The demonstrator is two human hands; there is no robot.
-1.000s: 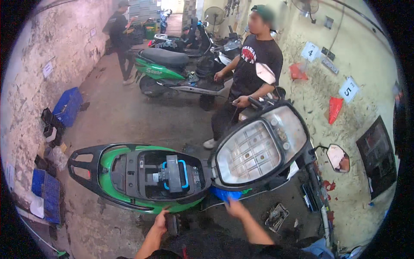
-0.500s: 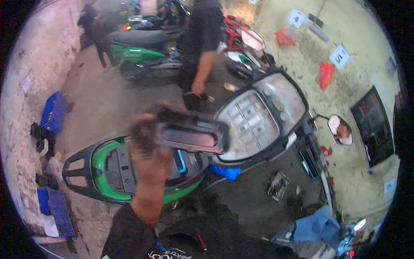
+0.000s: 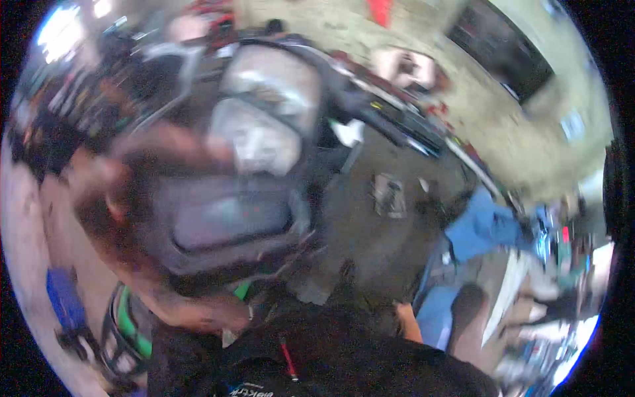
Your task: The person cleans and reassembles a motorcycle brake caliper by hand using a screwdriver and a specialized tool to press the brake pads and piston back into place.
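Observation:
My left hand is raised in front of me, smeared by motion, its fingers wrapped round the left end of a dark plastic casing. A long recess with rounded ends and a greyish-violet surface fills the casing's middle. Just beyond it is a two-part pale grey tray with a dark rim, partly covered by my fingers. Below my forearm shows a bit of a green and black scooter body. At the right edge of my dark shirt appears a patch of bare skin, apparently my right arm; its hand is hidden.
A light boxy object lies on the dark floor ahead. To the right are blue scooter panels. A dark panel hangs on the pale wall. A blue bin stands at the left, and blurred vehicles crowd the far left.
My view has swung to the right, so the tray and wall have shifted left. The casing in my left hand appears larger and nearer. The person standing ahead can no longer be made out.

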